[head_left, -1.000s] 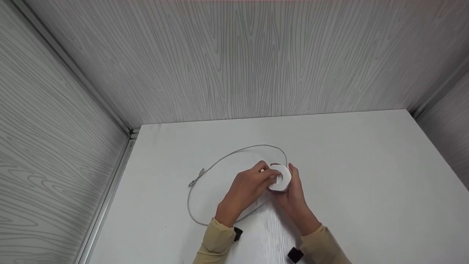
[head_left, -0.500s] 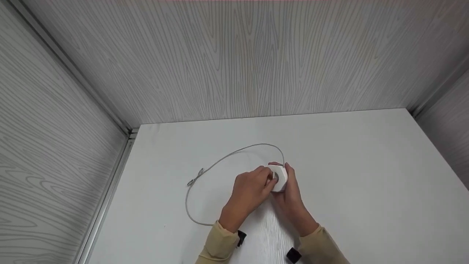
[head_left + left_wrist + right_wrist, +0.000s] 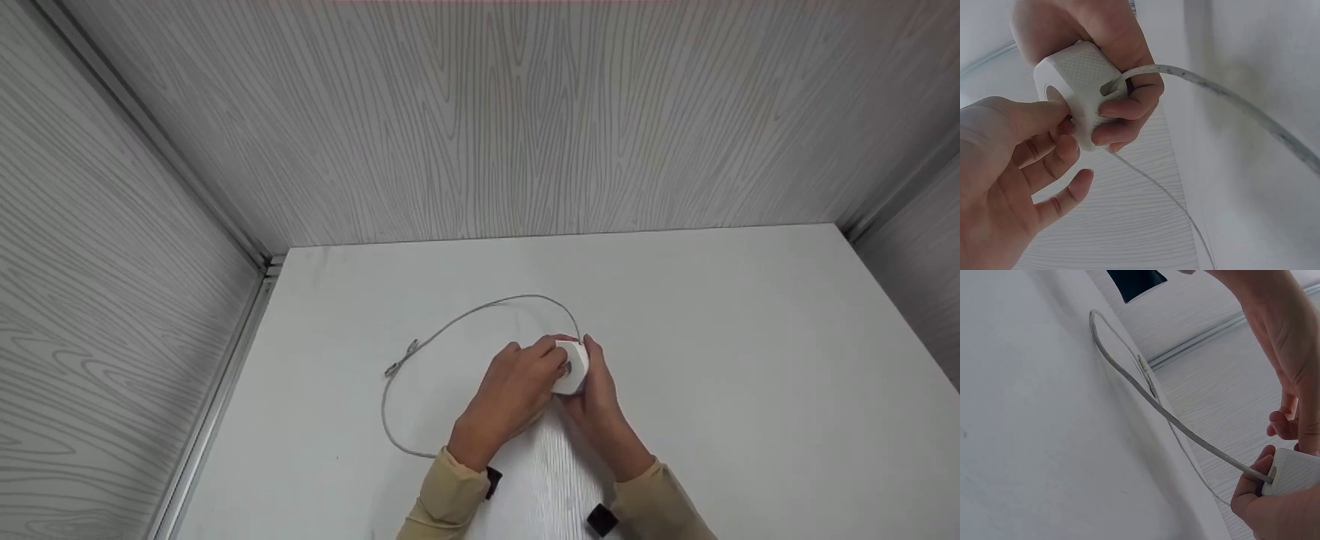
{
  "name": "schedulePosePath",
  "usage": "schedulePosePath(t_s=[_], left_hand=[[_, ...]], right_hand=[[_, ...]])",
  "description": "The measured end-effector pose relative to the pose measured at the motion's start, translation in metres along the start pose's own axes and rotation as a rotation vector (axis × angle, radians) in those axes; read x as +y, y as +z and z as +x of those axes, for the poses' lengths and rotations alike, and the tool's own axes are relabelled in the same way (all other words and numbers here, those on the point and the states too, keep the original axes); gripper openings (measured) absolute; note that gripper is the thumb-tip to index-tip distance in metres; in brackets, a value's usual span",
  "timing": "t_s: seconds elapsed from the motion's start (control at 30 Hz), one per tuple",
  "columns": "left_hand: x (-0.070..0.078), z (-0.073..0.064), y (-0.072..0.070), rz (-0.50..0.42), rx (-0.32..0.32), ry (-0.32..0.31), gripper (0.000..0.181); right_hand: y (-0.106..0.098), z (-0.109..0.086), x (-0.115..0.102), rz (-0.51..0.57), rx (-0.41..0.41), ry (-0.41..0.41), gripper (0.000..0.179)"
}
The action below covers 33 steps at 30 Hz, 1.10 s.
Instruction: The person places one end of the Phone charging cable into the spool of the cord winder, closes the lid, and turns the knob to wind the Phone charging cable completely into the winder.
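A white, angular cable winder (image 3: pixel 576 380) with a round recess in its face is held over the table. My right hand (image 3: pixel 602 409) grips it from the right and below, fingers curled round its side in the left wrist view. From the left, my left hand (image 3: pixel 514 379) has its thumb and forefinger at the recess, pinching the part inside, which they mostly hide. The other left fingers (image 3: pixel 1053 169) are loosely bent. A thin grey cable (image 3: pixel 1189 433) enters a slot in the winder (image 3: pixel 1081 70), and a thinner length leaves its far side. The cable's plugs (image 3: pixel 392 370) lie at left.
The cable loop lies on the white tabletop (image 3: pixel 735 337), partly under the left forearm. Wood-grain panels stand at the back (image 3: pixel 517 127) and left (image 3: pixel 112 300). Black camera blocks sit at the left wrist (image 3: pixel 493 482) and right wrist (image 3: pixel 602 519).
My left fingers have shifted round the recess and the hand has turned over it. The winder has tilted slightly in my right hand. The cable end beside the left wrist is now hidden.
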<state>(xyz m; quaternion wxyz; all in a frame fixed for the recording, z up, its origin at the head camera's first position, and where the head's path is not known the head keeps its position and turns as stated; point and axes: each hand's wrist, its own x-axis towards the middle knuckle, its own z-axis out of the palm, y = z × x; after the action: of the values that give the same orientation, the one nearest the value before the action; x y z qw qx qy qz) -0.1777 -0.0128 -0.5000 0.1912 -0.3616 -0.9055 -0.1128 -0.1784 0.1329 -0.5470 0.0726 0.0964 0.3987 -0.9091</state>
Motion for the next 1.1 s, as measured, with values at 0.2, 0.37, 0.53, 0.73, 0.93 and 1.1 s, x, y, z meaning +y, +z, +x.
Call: schedulePosePath(t_s=[0.2, 0.37, 0.53, 0.73, 0.93, 1.1], left_hand=[[-0.002, 0.0, 0.002, -0.126, -0.018, -0.098, 0.017], [-0.005, 0.0, 0.0, -0.193, -0.007, -0.132, 0.019], [-0.011, 0.0, -0.002, -0.208, 0.068, -0.068, 0.007], [-0.013, -0.002, 0.0, -0.214, 0.055, -0.006, 0.016], [-0.015, -0.003, 0.003, -0.124, 0.085, 0.015, 0.013], [-0.016, -0.003, 0.004, -0.035, 0.13, 0.027, 0.01]], right_hand=[[0.0, -0.001, -0.001, -0.027, 0.044, 0.005, 0.044], [0.001, -0.001, -0.002, -0.046, 0.016, -0.005, 0.048], [0.002, 0.0, -0.005, -0.02, 0.035, 0.024, 0.047], [0.0, 0.0, -0.003, 0.006, 0.023, 0.058, 0.044], [-0.001, 0.0, -0.002, -0.025, 0.001, 0.058, 0.048], [-0.001, 0.0, -0.002, -0.031, -0.012, 0.052, 0.049]])
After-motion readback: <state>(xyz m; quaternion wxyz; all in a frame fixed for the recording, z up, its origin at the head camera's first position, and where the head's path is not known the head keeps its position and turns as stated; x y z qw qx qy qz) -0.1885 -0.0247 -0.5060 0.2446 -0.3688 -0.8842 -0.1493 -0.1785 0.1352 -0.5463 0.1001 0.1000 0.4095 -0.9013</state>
